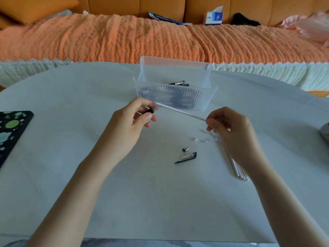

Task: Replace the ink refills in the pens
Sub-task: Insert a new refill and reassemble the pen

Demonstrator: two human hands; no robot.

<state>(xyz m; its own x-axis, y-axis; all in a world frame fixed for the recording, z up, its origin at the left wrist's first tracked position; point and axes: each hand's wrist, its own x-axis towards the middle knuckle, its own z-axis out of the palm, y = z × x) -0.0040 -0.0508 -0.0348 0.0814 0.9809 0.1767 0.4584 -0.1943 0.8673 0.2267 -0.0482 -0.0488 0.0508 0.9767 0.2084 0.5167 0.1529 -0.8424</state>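
Observation:
My left hand [132, 116] grips a pen barrel [151, 110] with a black grip, its open end pointing right. A thin white refill [181, 112] runs from that opening down to my right hand [229, 129], which pinches its other end. On the table below lie a small metal pen tip cone [185, 149] and a clear cap with a black clip [187, 157]. Several white refills [238, 170] lie together under my right wrist, with small white end caps [204, 138] scattered near them. A clear ribbed bin [174, 98] behind my hands holds several pens [178, 83].
A dark pad with green spots [12, 129] lies at the table's left edge. A grey object [324, 131] shows at the right edge. Behind the table stands an orange-covered sofa [142, 38] with a tissue box [213, 17] and papers on it.

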